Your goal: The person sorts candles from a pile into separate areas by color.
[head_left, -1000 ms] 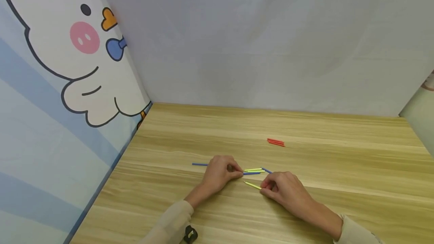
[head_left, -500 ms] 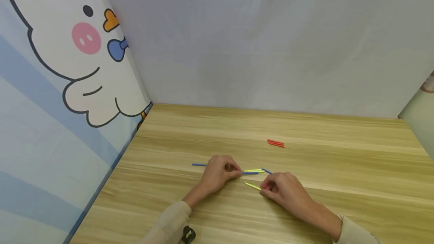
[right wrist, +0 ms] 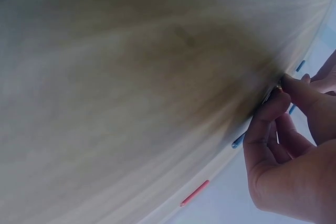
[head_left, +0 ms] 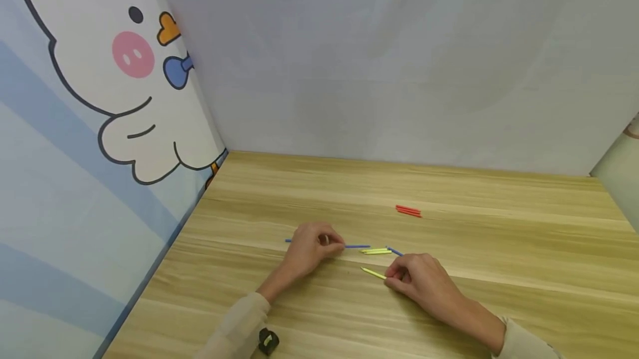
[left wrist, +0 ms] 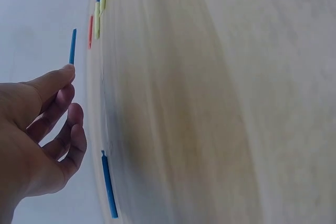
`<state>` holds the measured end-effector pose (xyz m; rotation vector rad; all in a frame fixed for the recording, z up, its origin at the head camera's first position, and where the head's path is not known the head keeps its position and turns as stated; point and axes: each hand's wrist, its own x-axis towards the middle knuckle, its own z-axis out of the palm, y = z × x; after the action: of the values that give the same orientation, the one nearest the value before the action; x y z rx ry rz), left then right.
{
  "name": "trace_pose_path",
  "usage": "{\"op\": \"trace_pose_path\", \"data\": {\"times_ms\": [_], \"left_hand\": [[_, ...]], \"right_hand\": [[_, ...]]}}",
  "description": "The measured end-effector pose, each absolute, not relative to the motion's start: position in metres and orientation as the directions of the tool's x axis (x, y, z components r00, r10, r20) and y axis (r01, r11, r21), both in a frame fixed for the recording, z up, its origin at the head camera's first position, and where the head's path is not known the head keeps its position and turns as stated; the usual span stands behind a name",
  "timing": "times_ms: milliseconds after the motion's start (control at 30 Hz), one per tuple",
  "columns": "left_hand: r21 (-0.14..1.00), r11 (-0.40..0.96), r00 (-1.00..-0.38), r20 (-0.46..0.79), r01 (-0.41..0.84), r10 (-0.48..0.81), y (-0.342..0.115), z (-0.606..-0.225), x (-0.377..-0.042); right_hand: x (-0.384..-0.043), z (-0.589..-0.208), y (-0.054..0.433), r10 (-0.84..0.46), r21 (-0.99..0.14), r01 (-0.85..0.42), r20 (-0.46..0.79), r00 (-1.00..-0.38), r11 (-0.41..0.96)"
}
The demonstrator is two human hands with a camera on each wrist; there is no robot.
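My left hand (head_left: pixel 310 249) pinches one end of a thin blue stick (head_left: pixel 357 246) between thumb and fingertips. In the left wrist view this blue stick (left wrist: pixel 73 45) points away from the hand, held above the table. Another blue stick (left wrist: pixel 108 184) lies on the tabletop below the hand, partly hidden by it in the head view. My right hand (head_left: pixel 426 281) pinches the near end of a yellow stick (head_left: pixel 373 273), which has a pointed far tip. Just beyond, two yellow sticks (head_left: pixel 376 251) lie side by side. A further blue stick (head_left: pixel 394 251) sits partly behind the right fingers.
Three red sticks (head_left: pixel 408 211) lie together farther back on the wood-grain table (head_left: pixel 499 226). A grey backdrop (head_left: pixel 379 70) rises at the rear edge, and a cartoon-printed panel (head_left: pixel 75 192) stands at the left. A black object (head_left: pixel 268 341) is beside the left sleeve.
My left hand has moved left and slightly back, drawing its blue stick away from beside the yellow pair. The right hand and its yellow stick have stayed nearly still.
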<state>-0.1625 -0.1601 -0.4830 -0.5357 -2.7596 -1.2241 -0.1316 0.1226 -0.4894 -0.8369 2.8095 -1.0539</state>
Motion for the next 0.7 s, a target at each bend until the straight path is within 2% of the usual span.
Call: {"op": "trace_pose_path", "data": {"times_ms": [700], "left_hand": [[0.709, 0.654, -0.963, 0.229, 0.265, 0.142, -0.232, -0.478, -0.169]], "right_hand": [[-0.131, -0.49, 0.123, -0.497, -0.621, -0.479, 0.161, -0.853, 0.62]]}}
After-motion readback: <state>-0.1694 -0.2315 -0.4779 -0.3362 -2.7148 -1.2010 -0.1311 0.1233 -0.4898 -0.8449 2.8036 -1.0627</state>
